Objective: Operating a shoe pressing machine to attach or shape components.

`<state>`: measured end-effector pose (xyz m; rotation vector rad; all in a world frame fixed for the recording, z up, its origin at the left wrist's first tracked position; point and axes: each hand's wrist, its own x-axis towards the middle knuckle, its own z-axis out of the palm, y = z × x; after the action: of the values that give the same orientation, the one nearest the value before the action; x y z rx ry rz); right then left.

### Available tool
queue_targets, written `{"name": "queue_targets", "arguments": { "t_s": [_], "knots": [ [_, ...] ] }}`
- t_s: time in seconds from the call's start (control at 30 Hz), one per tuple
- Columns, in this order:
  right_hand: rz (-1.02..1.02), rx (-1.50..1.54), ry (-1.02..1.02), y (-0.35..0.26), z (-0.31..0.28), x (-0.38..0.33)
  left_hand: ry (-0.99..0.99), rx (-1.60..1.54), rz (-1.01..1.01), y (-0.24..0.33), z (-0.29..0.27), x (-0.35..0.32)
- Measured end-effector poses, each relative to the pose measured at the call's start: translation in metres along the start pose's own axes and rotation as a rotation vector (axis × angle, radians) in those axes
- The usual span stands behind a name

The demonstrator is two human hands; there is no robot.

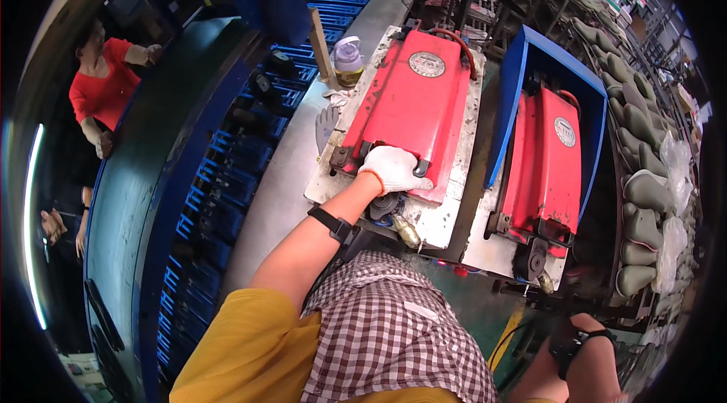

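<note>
Extending toward one o'clock from the gloved left hand [394, 170], a red cover [416, 104] is grasped by its dark handle [421, 169] in that hand's fingers; the state of the right hand's fingers cannot be told. At eleven o'clock, a purple-topped bottle [348, 62] partly filled with yellowish liquid is supported by the table [273, 206]; at three, a second red cover [558, 164] is partly enclosed by a blue housing [556, 64].

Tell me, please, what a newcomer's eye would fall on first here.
Probably the red machine cover at the centre, with the person's white-gloved left hand at the black handle on its near end. To its right, a second red cover sits partly within a blue hood. Grey-green moulded pieces line the far right.
</note>
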<state>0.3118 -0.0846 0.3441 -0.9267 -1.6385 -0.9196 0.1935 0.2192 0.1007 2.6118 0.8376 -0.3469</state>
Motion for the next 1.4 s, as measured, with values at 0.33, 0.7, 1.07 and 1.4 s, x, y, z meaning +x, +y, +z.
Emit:
{"name": "queue_targets", "arguments": {
  "t_s": [0.33, 0.7, 1.07, 1.4],
  "knots": [
    [1.432, 0.336, -1.045, -0.002, 0.154, -0.261, -0.004, -0.023, 0.030, -0.001, -0.005, 0.000],
    [2.740, 1.263, -0.468, -0.089, 0.217, -0.291, 0.070, -0.065, 0.080, -0.007, 0.001, 0.002],
    [2.808, 1.312, -0.501, -0.105, 0.253, -0.290, 0.035, -0.128, 0.056, -0.008, 0.012, 0.009],
    [2.817, 1.628, -0.139, -0.128, 0.272, -0.326, 0.017, -0.130, 0.027, -0.004, 0.003, 0.007]
  ]
}}
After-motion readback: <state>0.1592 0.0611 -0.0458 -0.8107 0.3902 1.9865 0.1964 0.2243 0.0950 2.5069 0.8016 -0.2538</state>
